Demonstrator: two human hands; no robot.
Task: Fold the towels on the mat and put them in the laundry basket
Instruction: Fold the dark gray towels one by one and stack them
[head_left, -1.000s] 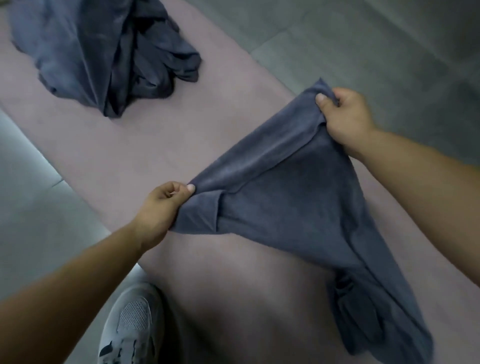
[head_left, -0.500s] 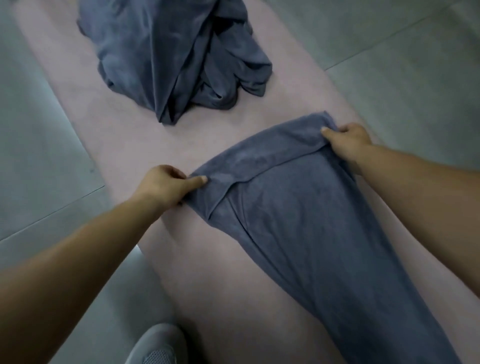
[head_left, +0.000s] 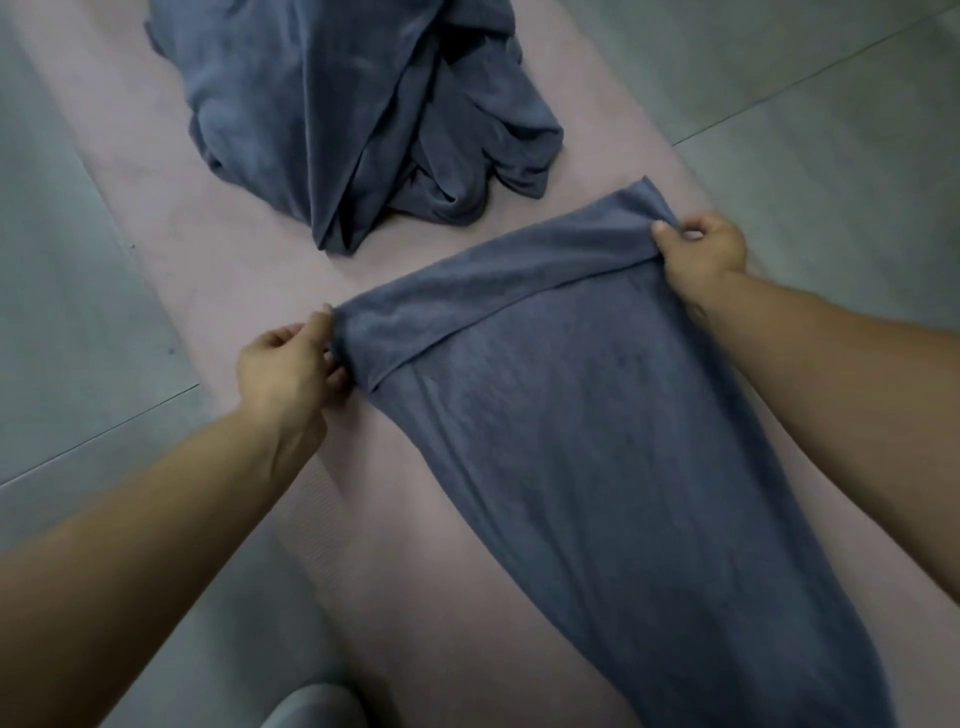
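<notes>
– On the pink mat (head_left: 249, 270), what is laid out?

– 1 blue-grey towel (head_left: 597, 441), spread lengthwise. 2 hands hold its far end, and its near end runs out of view at the bottom right.

– How do the hands hold it?

– The left hand (head_left: 285, 369) pinches the left corner between thumb and fingers. The right hand (head_left: 701, 254) pinches the right corner with curled fingers. The edge between them is drawn fairly taut, and a narrow band (head_left: 493, 280) of cloth is turned over onto the towel's top.

– Why the corners?

– My guess is that 2 corners held well apart make the edge straight, so the cloth lies flat and a fold lands square. Cloth this limp would likely bunch if lifted at 1 point.

– And the rest?

– A crumpled heap of blue-grey towels (head_left: 363, 114) sits farther up the mat, apart from the spread one, probably left there until its turn. Grey floor tiles (head_left: 78, 234) flank the mat, and the toe of a light shoe (head_left: 311, 706) shows at the bottom edge.

– The laundry basket?

– It's not in view. I'd judge the task to be early: this towel is only begun and the heap is unfolded.
</notes>
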